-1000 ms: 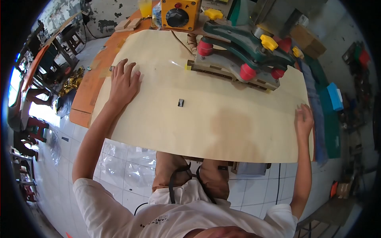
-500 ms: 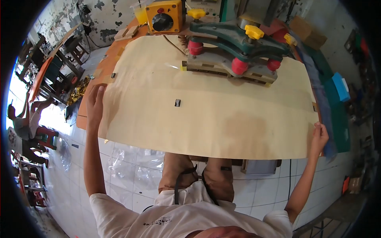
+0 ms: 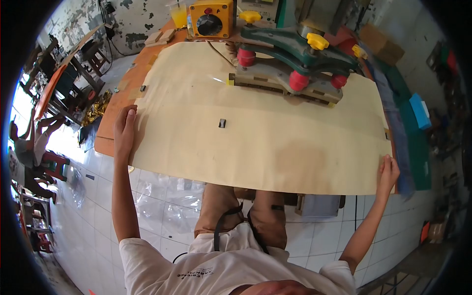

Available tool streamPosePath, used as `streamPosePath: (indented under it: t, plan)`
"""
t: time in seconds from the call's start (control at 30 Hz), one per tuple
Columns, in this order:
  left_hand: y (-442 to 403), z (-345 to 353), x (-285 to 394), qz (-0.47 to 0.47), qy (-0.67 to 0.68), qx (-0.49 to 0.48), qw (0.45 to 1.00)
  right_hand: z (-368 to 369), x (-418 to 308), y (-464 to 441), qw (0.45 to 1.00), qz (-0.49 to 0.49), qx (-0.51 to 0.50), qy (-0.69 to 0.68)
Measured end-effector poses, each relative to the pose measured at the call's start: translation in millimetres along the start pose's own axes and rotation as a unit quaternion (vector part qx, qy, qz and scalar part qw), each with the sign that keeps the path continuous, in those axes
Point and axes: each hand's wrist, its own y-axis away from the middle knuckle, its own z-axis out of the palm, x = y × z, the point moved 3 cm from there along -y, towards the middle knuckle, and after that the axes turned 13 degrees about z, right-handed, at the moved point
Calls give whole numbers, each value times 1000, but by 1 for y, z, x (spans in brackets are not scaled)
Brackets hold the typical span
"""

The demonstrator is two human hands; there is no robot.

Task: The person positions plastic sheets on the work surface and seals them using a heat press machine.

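Observation:
A large cream sheet [image 3: 187, 142] lies over the worktable, its near edge reaching out above my knees. My left hand [image 3: 124, 129] grips the left edge of the sheet, thumb on top. On the right edge, my right hand [image 3: 388, 172] is closed round the sheet near its front corner. A small black and grey piece [image 3: 222, 123] rests on the sheet left of the middle. Dark pieces also sit at the left edge [image 3: 143, 88] and right edge [image 3: 387, 134]. The green press head [image 3: 300, 56] with red knobs stands over the sheet's far part.
A yellow control box [image 3: 211, 18] and a cup of orange drink [image 3: 179, 15] stand at the back. Wooden blocks [image 3: 160, 37] lie at the back left. A blue box [image 3: 419, 111] is at the far right. Another person [image 3: 32, 147] sits at far left.
My left hand has moved from flat on the sheet to its left edge and closed there. The right hand has slid nearer along the right edge. Another person has come into view at left.

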Motion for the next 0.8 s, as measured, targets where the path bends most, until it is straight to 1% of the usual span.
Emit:
streamPosePath:
  t: [0.07, 0.37, 0.4, 0.47, 0.7, 0.8]
  plan:
    - [0, -1, -6, -1, 17, 7, 1000, 0, -2, 4, 999, 33, 19, -30]
    - [2, -4, 15, 12, -13, 19, 1000, -6, 8, 0, 995, 35, 34, -91]
    - [3, -5, 17, 9, -14, 20, 1000, -6, 9, -1, 995, 35, 32, -90]
    - [2, -6, 20, 24, -11, 27, 999, -6, 12, -1, 989, 44, 24, -141]
    - [3, -7, 22, 11, -21, 35, 999, -9, 16, -4, 990, 38, 6, -134]
    - [3, -7, 25, 10, -12, 34, 999, -8, 18, -4, 983, 56, 0, -172]
